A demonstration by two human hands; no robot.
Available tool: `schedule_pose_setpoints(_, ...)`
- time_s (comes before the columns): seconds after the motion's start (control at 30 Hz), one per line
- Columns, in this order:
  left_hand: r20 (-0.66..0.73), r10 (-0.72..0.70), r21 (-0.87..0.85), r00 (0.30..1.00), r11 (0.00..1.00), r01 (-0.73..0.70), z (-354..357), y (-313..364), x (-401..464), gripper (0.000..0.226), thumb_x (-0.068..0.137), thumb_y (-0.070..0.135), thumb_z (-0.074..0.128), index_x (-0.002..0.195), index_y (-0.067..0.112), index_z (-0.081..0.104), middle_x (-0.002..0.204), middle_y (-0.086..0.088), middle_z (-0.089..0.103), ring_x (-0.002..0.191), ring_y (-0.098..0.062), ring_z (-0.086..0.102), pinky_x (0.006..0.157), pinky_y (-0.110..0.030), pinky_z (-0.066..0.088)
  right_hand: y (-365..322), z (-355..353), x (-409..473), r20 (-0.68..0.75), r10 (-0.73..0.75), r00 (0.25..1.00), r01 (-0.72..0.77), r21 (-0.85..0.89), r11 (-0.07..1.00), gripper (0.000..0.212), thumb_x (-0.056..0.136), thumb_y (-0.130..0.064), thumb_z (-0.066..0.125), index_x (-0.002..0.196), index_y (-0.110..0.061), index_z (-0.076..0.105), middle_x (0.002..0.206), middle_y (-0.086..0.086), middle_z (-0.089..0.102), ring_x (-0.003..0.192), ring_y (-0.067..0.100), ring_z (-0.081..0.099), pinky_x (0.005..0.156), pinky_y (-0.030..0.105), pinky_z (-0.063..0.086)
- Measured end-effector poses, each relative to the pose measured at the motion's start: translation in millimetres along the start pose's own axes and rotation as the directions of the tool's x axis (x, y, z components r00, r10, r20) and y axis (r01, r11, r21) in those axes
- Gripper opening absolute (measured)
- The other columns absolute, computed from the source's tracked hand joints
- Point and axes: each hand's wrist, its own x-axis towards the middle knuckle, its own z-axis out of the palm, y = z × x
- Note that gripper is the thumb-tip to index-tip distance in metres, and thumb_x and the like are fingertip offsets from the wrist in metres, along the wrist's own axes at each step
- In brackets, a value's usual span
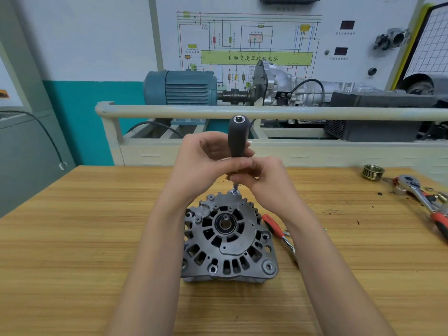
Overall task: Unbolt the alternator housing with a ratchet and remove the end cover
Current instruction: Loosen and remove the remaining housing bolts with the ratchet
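A grey alternator [229,241] stands on the wooden table [84,238] with its vented end cover facing up. A driver with a dark handle [238,137] stands upright over a bolt [234,191] at the housing's far rim. My left hand [201,163] curls round the lower handle from the left. My right hand [264,178] pinches the shank just below the handle from the right. The driver's tip is partly hidden by my fingers.
A red-handled tool [278,230] lies just right of the alternator. A ratchet [421,194] with a red grip, sockets and a brass pulley [372,171] lie at the table's far right. A training bench with a blue motor [179,87] stands behind the table.
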Motion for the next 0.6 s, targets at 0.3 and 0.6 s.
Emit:
schedule_pose_setpoints(0.3,-0.011,-0.001,0.08,1.0,0.997,0.002,3.6,-1.7,2.1,0.023,0.07,-0.003,0.079,0.091,0.001,0.069,0.084,0.0,0.075,0.083,-0.014,0.072,0.079,-0.024,0.055,2.4,1.8,-0.2,-0.05,-0.013,0.999,0.013,-0.004,1.0,0.029,0.076,-0.006,0.076,0.071,-0.032,0.068,0.064,-0.02,0.065,0.067,0.002,0.065,0.07,0.029,0.053)
schedule_pose_setpoints(0.6,-0.069,0.013,0.1,0.998,0.995,-0.006,1.4,-1.3,0.7,0.043,0.054,0.019,0.084,0.086,-0.004,0.068,0.076,0.004,0.074,0.077,-0.012,0.072,0.072,-0.022,0.054,1.4,0.6,-0.6,-0.007,-0.003,1.0,0.004,0.017,1.0,0.024,0.076,-0.008,0.078,0.077,-0.03,0.069,0.08,-0.01,0.072,0.077,0.005,0.068,0.074,0.032,0.056)
